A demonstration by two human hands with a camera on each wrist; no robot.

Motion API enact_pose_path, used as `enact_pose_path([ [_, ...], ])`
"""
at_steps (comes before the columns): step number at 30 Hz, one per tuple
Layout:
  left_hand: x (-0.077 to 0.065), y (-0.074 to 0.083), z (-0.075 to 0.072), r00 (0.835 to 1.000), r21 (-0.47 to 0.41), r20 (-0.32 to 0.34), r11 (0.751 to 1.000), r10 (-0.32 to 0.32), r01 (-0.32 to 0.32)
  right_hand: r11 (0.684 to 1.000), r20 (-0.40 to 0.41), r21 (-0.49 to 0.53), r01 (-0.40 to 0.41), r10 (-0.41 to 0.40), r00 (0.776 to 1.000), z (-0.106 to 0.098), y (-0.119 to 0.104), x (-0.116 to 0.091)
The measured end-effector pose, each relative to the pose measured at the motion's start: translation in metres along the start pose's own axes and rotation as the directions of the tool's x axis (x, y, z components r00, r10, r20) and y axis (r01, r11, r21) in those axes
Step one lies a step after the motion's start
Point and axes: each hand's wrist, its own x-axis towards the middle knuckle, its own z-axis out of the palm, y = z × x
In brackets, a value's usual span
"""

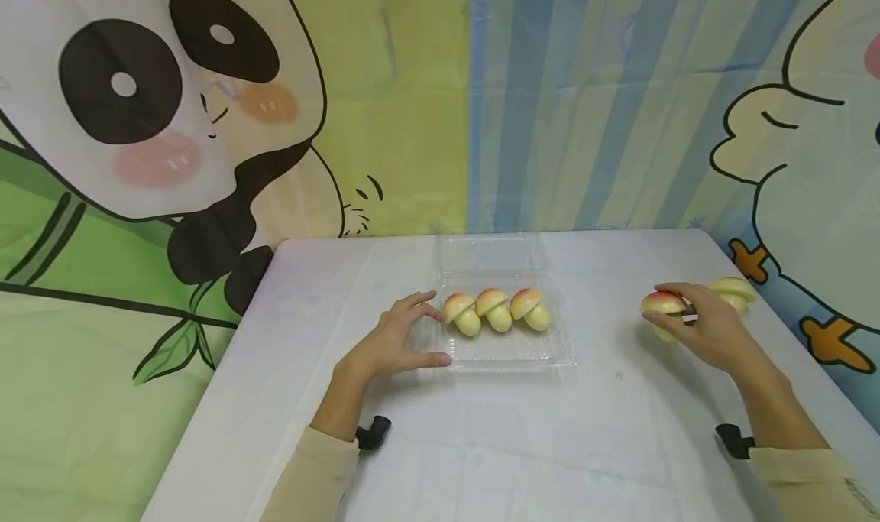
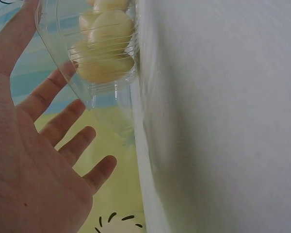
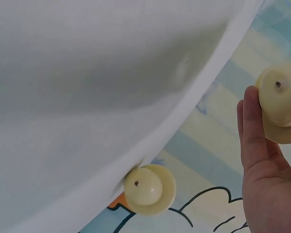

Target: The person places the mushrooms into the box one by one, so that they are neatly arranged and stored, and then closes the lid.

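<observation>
A clear plastic clamshell box (image 1: 509,354) lies with its lid folded back, holding three toy mushrooms (image 1: 496,312) in a row, red-tinged caps on pale yellow stems. At the box's left side, my left hand (image 1: 395,338) has its fingers spread and touches the rim; the left wrist view shows the fingers (image 2: 63,124) fairly straight along the box. Over at the right, my right hand (image 1: 711,323) holds another toy mushroom (image 3: 281,97) between fingers and thumb, above the table. One more mushroom (image 1: 734,291) sits beyond that hand, partly hidden by it.
A white cloth covers the table (image 1: 522,438), whose right edge runs close by the loose mushroom. The transparent lid (image 1: 490,254) lies toward the back edge. Behind stands a printed curtain (image 1: 399,109) with a panda and stripes.
</observation>
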Motion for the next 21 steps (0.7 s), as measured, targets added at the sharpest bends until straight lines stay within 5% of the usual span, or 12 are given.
enact_pose_path([
  [21, 0.0, -0.001, 0.0, 0.999, -0.015, -0.009, 0.999, 0.033, -0.033, 0.998, 0.018, 0.046, 0.047, -0.048, 0.999, 0.016, -0.032, 0.024],
])
